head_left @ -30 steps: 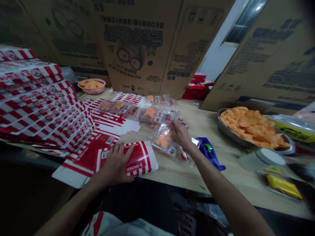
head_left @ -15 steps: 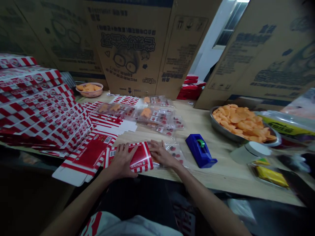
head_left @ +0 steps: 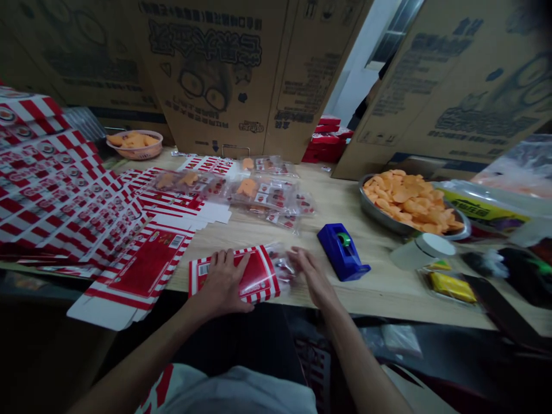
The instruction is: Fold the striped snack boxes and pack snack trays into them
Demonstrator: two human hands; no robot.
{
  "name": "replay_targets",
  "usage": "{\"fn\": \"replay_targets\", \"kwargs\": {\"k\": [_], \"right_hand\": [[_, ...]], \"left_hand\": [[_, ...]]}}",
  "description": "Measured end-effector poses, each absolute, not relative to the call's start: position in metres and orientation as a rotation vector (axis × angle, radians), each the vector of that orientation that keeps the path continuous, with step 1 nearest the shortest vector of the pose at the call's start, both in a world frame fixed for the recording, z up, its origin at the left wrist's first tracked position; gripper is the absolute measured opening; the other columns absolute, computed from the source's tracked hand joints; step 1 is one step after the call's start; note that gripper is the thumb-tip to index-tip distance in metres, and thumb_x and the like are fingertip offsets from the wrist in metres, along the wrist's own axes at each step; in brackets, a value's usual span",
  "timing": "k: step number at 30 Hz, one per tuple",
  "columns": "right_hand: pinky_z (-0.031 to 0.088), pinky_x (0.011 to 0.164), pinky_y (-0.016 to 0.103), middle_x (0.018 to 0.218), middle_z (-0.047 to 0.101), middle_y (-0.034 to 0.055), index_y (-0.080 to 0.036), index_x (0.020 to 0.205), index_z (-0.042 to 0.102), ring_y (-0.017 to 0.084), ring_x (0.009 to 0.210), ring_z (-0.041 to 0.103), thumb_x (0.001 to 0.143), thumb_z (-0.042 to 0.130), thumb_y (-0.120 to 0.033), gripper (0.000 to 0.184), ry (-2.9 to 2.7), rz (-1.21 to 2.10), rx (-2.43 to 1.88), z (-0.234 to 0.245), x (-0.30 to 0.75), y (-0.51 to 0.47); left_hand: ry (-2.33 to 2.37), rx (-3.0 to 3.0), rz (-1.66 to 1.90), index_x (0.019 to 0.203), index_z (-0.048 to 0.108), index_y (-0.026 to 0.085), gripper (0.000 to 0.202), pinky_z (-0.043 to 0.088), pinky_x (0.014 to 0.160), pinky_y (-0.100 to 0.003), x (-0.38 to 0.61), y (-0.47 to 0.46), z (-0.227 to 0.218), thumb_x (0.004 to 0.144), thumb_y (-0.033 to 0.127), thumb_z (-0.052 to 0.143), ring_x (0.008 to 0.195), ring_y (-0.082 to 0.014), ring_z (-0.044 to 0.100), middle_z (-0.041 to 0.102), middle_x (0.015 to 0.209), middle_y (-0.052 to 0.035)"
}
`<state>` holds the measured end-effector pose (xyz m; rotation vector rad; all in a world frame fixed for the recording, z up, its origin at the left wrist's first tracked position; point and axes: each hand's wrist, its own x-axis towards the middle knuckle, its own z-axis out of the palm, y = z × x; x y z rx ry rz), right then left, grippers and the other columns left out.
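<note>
My left hand [head_left: 222, 287] is closed over a flattish red-and-white striped carton [head_left: 259, 275] near the table's front edge, fingers across the top and thumb along the near side. From the carton's right end sticks out a clear plastic packet [head_left: 282, 267] with small dark and red pieces in it. My right hand [head_left: 314, 279] is at the outer end of this packet, fingers curled about its edge; the grip is partly blurred. Right of that hand stands a blue tape dispenser [head_left: 342, 253]. Unfolded striped cartons [head_left: 142, 264] lie to the left.
More clear packets [head_left: 263, 195] lie behind the carton. At right are a metal bowl of orange chips [head_left: 407, 201], a white lidded cup [head_left: 425, 250] and a yellow packet [head_left: 452, 287]. Stacked striped cartons [head_left: 52, 172] rise at left, near a pink basket [head_left: 140, 150]. Cardboard boxes [head_left: 224, 75] stand behind.
My right hand has moved back from the carton's right end, and the clear packet now shows between them. My left hand stays on the carton. The camera view has shifted slightly.
</note>
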<state>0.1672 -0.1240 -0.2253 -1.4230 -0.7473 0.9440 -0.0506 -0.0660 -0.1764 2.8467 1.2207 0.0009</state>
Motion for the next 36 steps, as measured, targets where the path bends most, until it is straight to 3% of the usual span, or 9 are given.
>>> {"fn": "replay_targets", "kwargs": {"k": [4,9,14,17,20,24,26,31,36], "right_hand": [[0.051,0.076,0.039,0.096,0.071,0.0083,-0.020,0.101,0.063,0.024,0.086,0.066,0.074,0.063,-0.054,0.044,-0.668,1.221,-1.202,-0.221,0.133,-0.128],[0.047,0.087,0.036,0.099,0.063,0.0046,-0.022,0.078,0.053,0.020,0.098,0.060,0.070,0.073,-0.038,0.028,-0.613,0.626,-1.281,-0.225,0.125,-0.154],[0.052,0.069,0.031,0.083,0.061,-0.0012,-0.024,0.075,0.036,0.017,0.076,0.064,0.069,0.075,-0.032,0.040,-0.566,0.824,-1.169,-0.230,0.083,-0.167],[0.052,0.067,0.028,0.081,0.061,-0.0034,-0.026,0.086,0.041,0.015,0.072,0.062,0.072,0.071,-0.031,0.034,-0.531,0.787,-1.180,-0.229,0.065,-0.165],[0.051,0.082,0.034,0.108,0.063,0.0037,-0.027,0.111,0.045,0.019,0.094,0.063,0.080,0.063,-0.034,0.037,-0.571,0.870,-1.185,-0.227,0.066,-0.168],[0.048,0.092,0.037,0.126,0.058,0.0049,-0.031,0.132,0.041,0.022,0.111,0.058,0.083,0.059,-0.037,0.052,-0.635,1.020,-1.201,-0.233,0.072,-0.179],[0.046,0.094,0.037,0.132,0.055,0.0035,-0.031,0.133,0.043,0.022,0.118,0.053,0.082,0.060,-0.038,0.054,-0.651,1.045,-1.204,-0.239,0.071,-0.183],[0.046,0.088,0.033,0.116,0.062,0.0037,-0.025,0.111,0.058,0.022,0.106,0.057,0.081,0.062,-0.037,0.033,-0.732,0.970,-1.288,-0.254,0.065,-0.190],[0.044,0.072,0.027,0.077,0.059,-0.0013,-0.021,0.079,0.059,0.016,0.074,0.055,0.085,0.056,-0.036,0.016,-0.850,0.834,-1.381,-0.251,0.068,-0.191]], "left_hand": [[1.257,2.837,0.063,0.137,0.041,0.011,0.109,0.028,0.095,-0.055,-0.039,-0.071,-0.186,0.043,0.054,0.076,0.110,-0.0418,0.041,0.046,0.125,-0.0238],[1.429,2.774,0.230,0.139,0.037,0.013,0.105,0.031,0.093,-0.052,-0.044,-0.073,-0.174,0.051,0.060,0.071,0.108,-0.0392,0.042,0.046,0.122,-0.0212],[1.600,2.595,0.487,0.141,0.029,0.010,0.114,0.033,0.093,-0.057,-0.053,-0.098,-0.173,0.049,0.064,0.072,0.110,-0.0414,0.041,0.042,0.121,-0.0214],[1.470,2.353,0.621,0.145,0.018,0.013,0.102,0.040,0.092,-0.053,-0.067,-0.115,-0.190,0.065,0.050,0.069,0.109,-0.0354,0.046,0.044,0.118,-0.0169],[1.265,2.093,0.725,0.146,0.011,0.022,0.075,0.041,0.098,-0.046,-0.085,-0.125,-0.205,0.084,0.032,0.052,0.118,-0.0275,0.047,0.041,0.128,-0.0142],[1.105,1.902,0.774,0.147,0.009,0.021,0.080,0.027,0.111,-0.050,-0.099,-0.131,-0.212,0.082,0.035,0.055,0.137,-0.0300,0.027,0.029,0.145,-0.0151],[1.051,1.801,0.768,0.147,0.009,0.020,0.085,0.029,0.110,-0.049,-0.101,-0.134,-0.214,0.080,0.039,0.057,0.137,-0.0307,0.028,0.032,0.145,-0.0153],[0.939,1.514,0.750,0.136,0.024,0.022,0.085,0.049,0.090,-0.040,-0.103,-0.143,-0.220,0.068,0.044,0.070,0.112,-0.0269,0.055,0.049,0.129,-0.0131],[1.005,1.463,0.799,0.096,0.047,0.020,0.027,0.047,0.070,-0.027,-0.099,-0.136,-0.219,0.080,0.036,0.061,0.079,-0.0142,0.055,0.055,0.087,-0.0005]]}}
